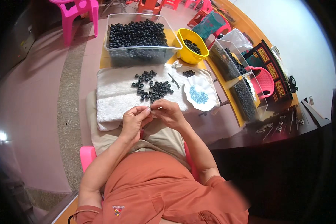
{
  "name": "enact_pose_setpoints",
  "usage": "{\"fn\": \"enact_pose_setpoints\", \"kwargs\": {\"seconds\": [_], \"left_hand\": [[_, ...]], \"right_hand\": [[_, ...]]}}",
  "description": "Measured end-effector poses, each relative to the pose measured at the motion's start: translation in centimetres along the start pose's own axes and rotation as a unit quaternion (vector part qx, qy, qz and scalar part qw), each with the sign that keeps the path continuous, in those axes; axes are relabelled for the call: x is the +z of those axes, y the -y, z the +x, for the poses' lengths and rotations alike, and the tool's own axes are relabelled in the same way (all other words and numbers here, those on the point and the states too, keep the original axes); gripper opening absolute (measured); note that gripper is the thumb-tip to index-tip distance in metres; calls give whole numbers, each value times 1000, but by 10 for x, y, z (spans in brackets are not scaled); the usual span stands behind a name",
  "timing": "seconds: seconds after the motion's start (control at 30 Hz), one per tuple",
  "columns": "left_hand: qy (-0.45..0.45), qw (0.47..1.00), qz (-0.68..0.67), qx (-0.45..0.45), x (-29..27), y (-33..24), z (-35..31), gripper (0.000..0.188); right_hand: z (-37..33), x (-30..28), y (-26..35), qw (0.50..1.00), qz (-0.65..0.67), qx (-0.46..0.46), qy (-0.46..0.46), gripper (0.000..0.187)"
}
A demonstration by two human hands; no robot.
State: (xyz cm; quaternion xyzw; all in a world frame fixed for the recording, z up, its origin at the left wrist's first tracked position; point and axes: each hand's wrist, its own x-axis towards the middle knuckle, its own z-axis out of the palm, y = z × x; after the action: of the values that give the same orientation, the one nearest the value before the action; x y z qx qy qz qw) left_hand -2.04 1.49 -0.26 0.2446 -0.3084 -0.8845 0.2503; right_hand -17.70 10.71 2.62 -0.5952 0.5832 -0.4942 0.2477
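My left hand (133, 121) and my right hand (170, 113) meet at the fingertips over the near edge of a white towel (108, 95). Both are pinched closed; whatever lies between the fingertips is too small and covered to make out. Just beyond them is a loose pile of round black beads (160, 89), several showing their holes. A white scalloped dish (210, 106) with small light-blue pieces (198, 95) stands to the right. Between pile and dish lies a slim dark stick-like tool (173, 80), and a smaller cluster of black beads (188, 73) sits behind the dish.
Behind the towel stand a large clear bin (134, 56) of black beads and a yellow basket (190, 56) with more. Further clear bins (246, 74) line a table at right. A crumpled white tissue (176, 64) lies near the basket. Pink chairs (78, 15) stand beyond.
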Motion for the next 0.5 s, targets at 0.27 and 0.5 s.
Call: {"fn": "enact_pose_setpoints", "kwargs": {"seconds": [0.27,0.5], "left_hand": [[40,999,-6,-31,4,-3,-2,12],[28,1000,-1,-14,5,-6,-2,18]], "right_hand": [[-3,-5,-2,998,60,24,14,17],[21,-76,-7,968,-148,-34,-200,15]]}}
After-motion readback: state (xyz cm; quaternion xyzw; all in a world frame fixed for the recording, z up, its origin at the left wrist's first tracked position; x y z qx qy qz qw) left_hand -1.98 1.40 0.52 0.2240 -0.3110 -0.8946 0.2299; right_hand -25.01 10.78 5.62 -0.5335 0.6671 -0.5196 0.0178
